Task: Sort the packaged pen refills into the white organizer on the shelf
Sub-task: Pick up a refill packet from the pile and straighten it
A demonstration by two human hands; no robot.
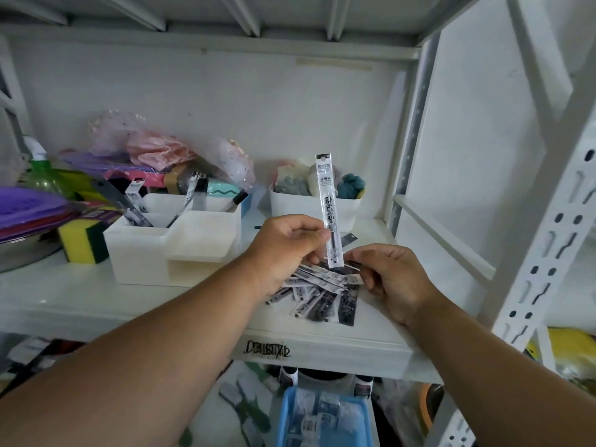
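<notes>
My left hand (287, 250) pinches one packaged pen refill (326, 198) and holds it upright above the shelf. Below it lies a loose pile of refill packets (325, 291) on the white shelf (96, 301). My right hand (393, 279) rests at the right edge of the pile, fingers curled on the packets there. The white organizer (171, 246) stands to the left of my hands, with several refill packets (193, 195) standing in its rear compartments.
A yellow-green sponge (82, 240) and purple plates (29, 208) crowd the left. A white bin (309, 204) with cloth items stands behind my hands. The rack's upright (548, 221) rises on the right. A blue tray (322, 417) sits on the level below.
</notes>
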